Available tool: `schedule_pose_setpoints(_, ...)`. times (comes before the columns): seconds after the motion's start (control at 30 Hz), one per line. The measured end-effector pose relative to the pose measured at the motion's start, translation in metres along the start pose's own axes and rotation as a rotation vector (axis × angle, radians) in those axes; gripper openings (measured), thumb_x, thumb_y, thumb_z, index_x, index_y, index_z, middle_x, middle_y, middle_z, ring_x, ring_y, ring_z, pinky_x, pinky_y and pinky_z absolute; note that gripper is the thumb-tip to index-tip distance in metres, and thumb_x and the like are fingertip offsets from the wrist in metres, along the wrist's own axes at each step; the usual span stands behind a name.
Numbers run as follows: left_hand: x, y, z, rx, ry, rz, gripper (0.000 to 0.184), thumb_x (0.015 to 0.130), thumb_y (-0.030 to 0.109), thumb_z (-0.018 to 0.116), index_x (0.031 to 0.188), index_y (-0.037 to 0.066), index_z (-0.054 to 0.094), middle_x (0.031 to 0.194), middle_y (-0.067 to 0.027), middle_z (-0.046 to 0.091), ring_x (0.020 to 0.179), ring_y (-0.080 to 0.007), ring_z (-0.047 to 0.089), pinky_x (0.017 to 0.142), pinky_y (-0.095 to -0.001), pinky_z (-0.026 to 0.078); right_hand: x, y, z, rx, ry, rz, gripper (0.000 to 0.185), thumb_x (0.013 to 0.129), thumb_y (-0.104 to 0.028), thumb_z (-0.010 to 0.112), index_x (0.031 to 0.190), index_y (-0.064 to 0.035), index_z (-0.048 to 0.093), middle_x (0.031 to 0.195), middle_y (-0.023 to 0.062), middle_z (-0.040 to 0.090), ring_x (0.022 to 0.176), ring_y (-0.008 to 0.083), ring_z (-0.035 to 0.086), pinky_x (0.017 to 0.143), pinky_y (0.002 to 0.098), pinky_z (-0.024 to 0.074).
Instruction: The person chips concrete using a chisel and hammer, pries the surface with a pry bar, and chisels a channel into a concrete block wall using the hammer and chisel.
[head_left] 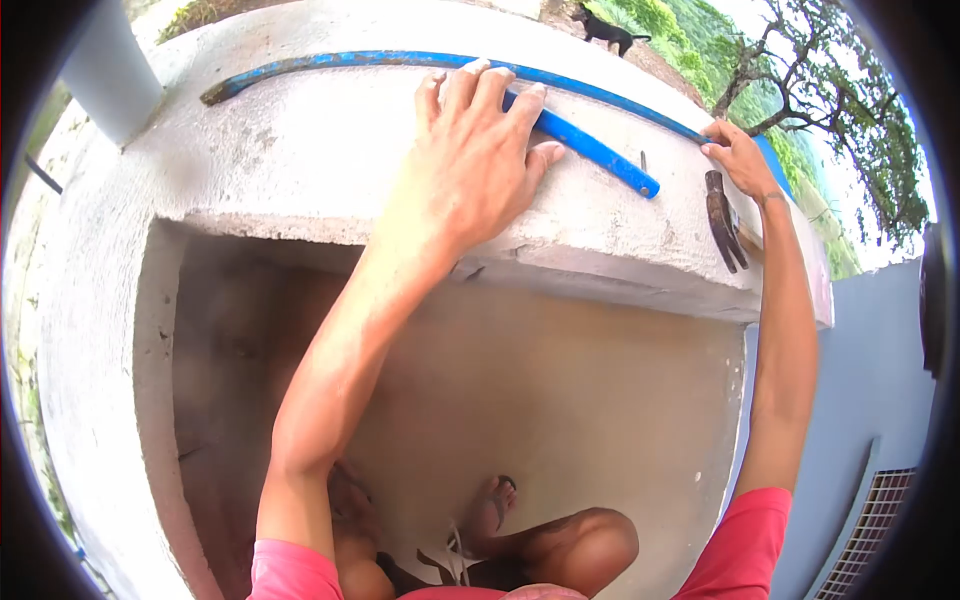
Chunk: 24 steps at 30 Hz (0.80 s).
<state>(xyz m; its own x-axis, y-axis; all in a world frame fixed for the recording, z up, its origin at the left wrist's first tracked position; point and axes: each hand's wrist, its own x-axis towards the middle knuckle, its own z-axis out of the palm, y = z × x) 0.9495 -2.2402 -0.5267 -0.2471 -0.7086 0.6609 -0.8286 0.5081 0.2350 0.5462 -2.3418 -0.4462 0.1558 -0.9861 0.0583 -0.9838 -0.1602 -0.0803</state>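
A long, thin blue strip [340,60], worn at its left end, lies across the white ledge. My left hand [480,150] is spread over it, fingertips resting on the strip and thumb held out. Under those fingers emerges a shorter, thicker blue bar [600,157] with a small round mark at its end; its other end is hidden. At the strip's right end, my right hand [742,160] pinches it between thumb and fingers. Just below that hand lies a claw hammer [722,220], its handle partly hidden by my right arm. A small nail-like piece [643,160] is near the bar.
The white concrete ledge [290,150] has a rough front edge above a recess, where my bent legs [570,550] are. A grey post [112,80] stands at left. Rightward is a blue-grey wall [860,370] with a grille [872,530]. A black dog [605,33] stands beyond.
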Motion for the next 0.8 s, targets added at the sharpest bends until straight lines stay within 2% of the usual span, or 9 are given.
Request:
schedule_pose_setpoints(0.17,0.006,0.001,-0.01,-0.029,-0.088,-0.033,0.054,0.095,0.039,0.06,0.139,0.008,0.05,0.141,-0.0175,0.046,0.137,-0.0351,0.037,0.114,-0.0517,0.026,-0.002,-0.005,-0.013,-0.095,0.034,-0.121,0.023,0.096,-0.019,0.055,0.113,-0.0039,0.057,0.11,0.0182,0.062,0.106,0.0361,0.059,0.093,0.0435,0.0449)
schedule_pose_setpoints(0.33,0.021,0.004,-0.027,-0.151,-0.147,-0.119,0.059,0.094,0.04,0.06,0.142,0.008,0.047,0.145,-0.0176,0.042,0.138,-0.0355,0.035,0.115,-0.0513,0.025,-0.015,-0.034,-0.09,-0.212,0.108,-0.206,0.021,0.099,-0.018,0.05,0.112,-0.0041,0.058,0.108,0.0171,0.061,0.106,0.0358,0.057,0.087,0.0443,0.044)
schedule_pose_setpoints(0.4,0.025,0.001,-0.033,-0.193,-0.125,-0.161,0.054,0.095,0.033,0.059,0.141,0.007,0.047,0.142,-0.0183,0.043,0.136,-0.0365,0.037,0.112,-0.0503,0.027,-0.03,-0.044,-0.132,-0.274,0.187,-0.311,0.021,0.1,-0.018,0.049,0.112,-0.0043,0.058,0.107,0.0164,0.061,0.104,0.0349,0.057,0.084,0.0433,0.0441)
schedule_pose_setpoints(0.43,0.026,0.001,-0.034,-0.212,-0.116,-0.175,0.052,0.094,0.029,0.06,0.139,0.006,0.047,0.139,-0.0193,0.045,0.134,-0.037,0.038,0.111,-0.0505,0.028,-0.043,-0.059,-0.154,-0.249,0.257,-0.394,0.016,0.098,-0.015,0.051,0.107,-0.0047,0.059,0.1,0.0142,0.061,0.096,0.0336,0.058,0.08,0.0423,0.0438)
schedule_pose_setpoints(0.5,0.027,-0.001,-0.036,-0.245,-0.088,-0.207,0.048,0.092,0.02,0.062,0.135,0.003,0.048,0.134,-0.0208,0.048,0.129,-0.0382,0.041,0.108,-0.0507,0.03,-0.072,-0.089,-0.196,-0.184,0.18,-0.355,0.012,0.095,-0.014,0.055,0.1,-0.0049,0.059,0.092,0.0127,0.06,0.089,0.0332,0.058,0.078,0.0431,0.0435)
schedule_pose_setpoints(0.6,0.014,0.006,-0.048,-0.096,-0.045,-0.311,0.045,0.088,0.009,0.065,0.128,-0.004,0.048,0.13,-0.0235,0.049,0.123,-0.0414,0.043,0.104,-0.0521,0.031,-0.122,-0.128,-0.229,0.051,0.12,-0.172,0.028,0.08,-0.03,0.075,0.088,-0.0065,0.062,0.082,0.0113,0.061,0.079,0.0314,0.06,0.073,0.0419,0.0453)
schedule_pose_setpoints(0.67,0.036,0.053,-0.105,-0.026,-0.163,-0.364,0.053,0.083,0.008,0.071,0.126,-0.008,0.045,0.124,-0.0252,0.049,0.122,-0.0433,0.041,0.105,-0.054,0.028,-0.162,-0.144,-0.221,0.089,0.152,-0.095,0.029,0.081,-0.034,0.075,0.083,-0.0094,0.061,0.079,0.0065,0.06,0.076,0.0237,0.06,0.068,0.0372,0.0465)
schedule_pose_setpoints(0.73,0.031,0.078,-0.141,0.127,-0.272,-0.393,0.065,0.077,0.015,0.077,0.127,-0.007,0.043,0.125,-0.0236,0.046,0.121,-0.0414,0.041,0.103,-0.0528,0.029,-0.215,-0.17,-0.216,0.087,0.123,-0.025,0.031,0.084,-0.04,0.071,0.082,-0.0121,0.058,0.075,0.0037,0.057,0.073,0.0201,0.058,0.067,0.0347,0.0456)
schedule_pose_setpoints(0.8,0.04,0.095,-0.179,0.162,-0.336,-0.472,0.053,0.075,0.017,0.08,0.111,-0.003,0.048,0.114,-0.0209,0.046,0.106,-0.0391,0.044,0.093,-0.0501,0.034,-0.275,-0.19,-0.222,0.254,0.12,0.132,0.032,0.085,-0.042,0.07,0.081,-0.0127,0.058,0.074,0.0039,0.057,0.071,0.0224,0.058,0.065,0.0365,0.046)
